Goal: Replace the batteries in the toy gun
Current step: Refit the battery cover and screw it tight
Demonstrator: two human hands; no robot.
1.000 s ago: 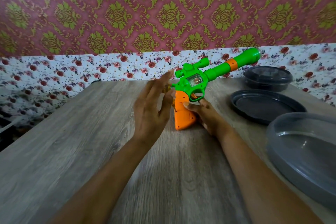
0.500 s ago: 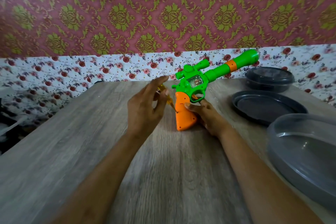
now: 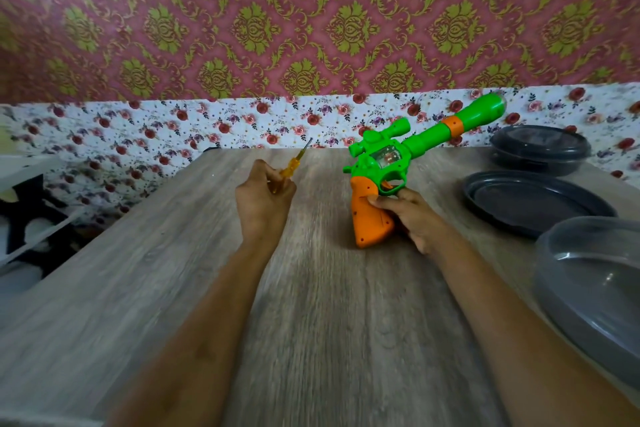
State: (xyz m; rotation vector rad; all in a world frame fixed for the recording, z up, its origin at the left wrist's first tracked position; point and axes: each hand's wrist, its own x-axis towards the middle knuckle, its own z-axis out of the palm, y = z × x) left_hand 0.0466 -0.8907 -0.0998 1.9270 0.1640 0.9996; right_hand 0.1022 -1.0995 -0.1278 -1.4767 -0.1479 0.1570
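A green toy gun (image 3: 412, 146) with an orange grip stands butt-down on the wooden table (image 3: 329, 305), its barrel slanting up to the right. My right hand (image 3: 412, 218) grips the orange handle from the right side, thumb across its front. My left hand (image 3: 265, 201) is well to the left of the gun, closed around a small screwdriver (image 3: 289, 168) with a clear yellow-orange handle; its metal tip points up and to the right. No batteries are visible.
Three dark grey plastic containers sit along the right side: a lidded bowl (image 3: 540, 146) at the back, a shallow lid (image 3: 533, 201) in the middle, a larger bowl (image 3: 595, 291) nearest me. The floral wall runs behind the table's far edge.
My left hand was open beside the gun's grip, then closed on the screwdriver there and drew away to the left with it. The right hand still holds the gun in place.
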